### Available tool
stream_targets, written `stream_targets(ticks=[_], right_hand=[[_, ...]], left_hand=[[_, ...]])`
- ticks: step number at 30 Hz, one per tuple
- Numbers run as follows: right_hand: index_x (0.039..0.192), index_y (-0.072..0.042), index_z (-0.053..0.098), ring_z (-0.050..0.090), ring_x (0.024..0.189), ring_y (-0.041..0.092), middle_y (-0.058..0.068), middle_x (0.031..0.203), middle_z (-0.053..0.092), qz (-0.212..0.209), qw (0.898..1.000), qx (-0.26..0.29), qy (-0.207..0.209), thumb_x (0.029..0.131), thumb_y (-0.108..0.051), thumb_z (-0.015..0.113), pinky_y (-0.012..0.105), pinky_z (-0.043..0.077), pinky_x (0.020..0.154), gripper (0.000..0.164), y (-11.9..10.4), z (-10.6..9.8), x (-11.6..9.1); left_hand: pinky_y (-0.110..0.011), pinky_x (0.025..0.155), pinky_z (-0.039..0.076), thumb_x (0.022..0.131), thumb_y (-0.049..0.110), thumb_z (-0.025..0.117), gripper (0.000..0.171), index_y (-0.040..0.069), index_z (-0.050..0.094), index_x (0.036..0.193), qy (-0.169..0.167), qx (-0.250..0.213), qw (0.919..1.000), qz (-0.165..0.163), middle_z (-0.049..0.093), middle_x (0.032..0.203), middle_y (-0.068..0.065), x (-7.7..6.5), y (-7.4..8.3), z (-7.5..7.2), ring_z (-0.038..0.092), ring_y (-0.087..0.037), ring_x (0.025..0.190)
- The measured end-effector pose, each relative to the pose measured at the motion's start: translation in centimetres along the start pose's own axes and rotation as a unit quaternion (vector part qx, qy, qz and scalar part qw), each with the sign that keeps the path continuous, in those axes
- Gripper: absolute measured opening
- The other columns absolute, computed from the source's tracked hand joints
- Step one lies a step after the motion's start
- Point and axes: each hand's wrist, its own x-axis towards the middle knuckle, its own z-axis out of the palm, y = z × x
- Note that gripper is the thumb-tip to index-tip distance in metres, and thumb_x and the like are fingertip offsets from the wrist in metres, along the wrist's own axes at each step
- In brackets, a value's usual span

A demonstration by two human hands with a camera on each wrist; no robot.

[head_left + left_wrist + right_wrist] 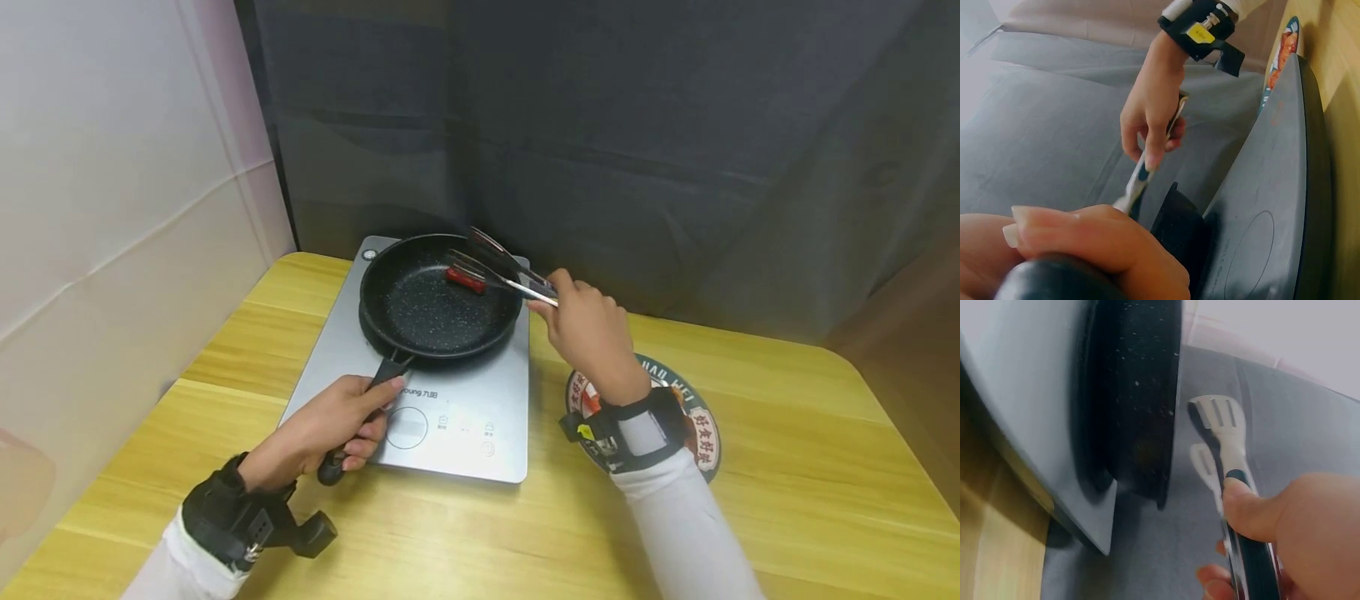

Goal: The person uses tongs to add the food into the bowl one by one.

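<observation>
At lower left, the left hand [341, 423] grips the speckled black pan [420, 310] by its handle [389, 370]; right of centre, the palm-down right hand [594, 332] clasps spread black-and-silver tongs [527, 292] near a small red block [468, 282] inside, mid-frame.

2 white sleeves [693, 529] end at black wrist straps [213, 510], each with 1 blocky black mount [313, 535]; the right strap bears a yellow label [1200, 33] and silver fittings [1212, 19].

Pale glare washes the cooktop [457, 454] (wrist views softer).
</observation>
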Motion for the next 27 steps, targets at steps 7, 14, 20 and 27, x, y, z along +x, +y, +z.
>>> stream_targets(ticks=[7, 14, 20, 27], right_hand=[[0.121, 0.003, 0.045, 0.053, 0.059, 0.031, 0.013, 0.077, 0.055, 0.027, 0.998, 0.047, 0.012, 0.096, -0.037, 0.057, 0.041, 0.042, 0.045, 0.048, 1.8, -1.1, -1.3], [0.123, -0.006, 0.049, 0.05, 0.056, 0.027, 0.009, 0.069, 0.053, 0.064, 0.996, 0.06, 0.024, 0.095, -0.056, 0.048, 0.034, 0.034, 0.041, 0.058, 4.2, -1.7, -2.8], [0.122, -0.015, 0.054, 0.051, 0.062, 0.028, 0.007, 0.071, 0.054, 0.113, 0.993, 0.044, 0.01, 0.09, -0.069, 0.041, 0.035, 0.032, 0.043, 0.064, 6.1, -2.8, -4.6], [0.125, -0.017, 0.053, 0.051, 0.065, 0.029, 0.009, 0.071, 0.053, 0.138, 0.99, 0.028, -0.008, 0.09, -0.068, 0.04, 0.037, 0.032, 0.046, 0.063, 9.3, -2.9, -7.1]], left_hand=[[-0.021, 0.034, 0.028, 0.102, 0.041, 0.044, 0.045, 0.007, 0.034, 0.074, -0.001, 0.01, 0.9999, 0.001, 0.03, 0.055, 0.003, 0.0, -0.1, -0.1, 0.029, -0.008, 0.039], [-0.02, 0.034, 0.028, 0.101, 0.042, 0.045, 0.046, 0.007, 0.034, 0.074, -0.003, 0.012, 0.9999, 0.001, 0.029, 0.055, 0.004, 0.1, -0.4, -0.2, 0.029, -0.008, 0.038], [-0.021, 0.034, 0.028, 0.101, 0.041, 0.045, 0.044, 0.007, 0.034, 0.077, -0.004, 0.007, 1.0, 0.002, 0.029, 0.055, 0.003, 0.1, -0.5, -0.4, 0.028, -0.008, 0.039], [-0.02, 0.034, 0.027, 0.101, 0.042, 0.045, 0.044, 0.006, 0.035, 0.078, -0.005, 0.009, 0.9999, 0.003, 0.029, 0.055, 0.004, 0.3, -0.7, -0.4, 0.028, -0.007, 0.04]])
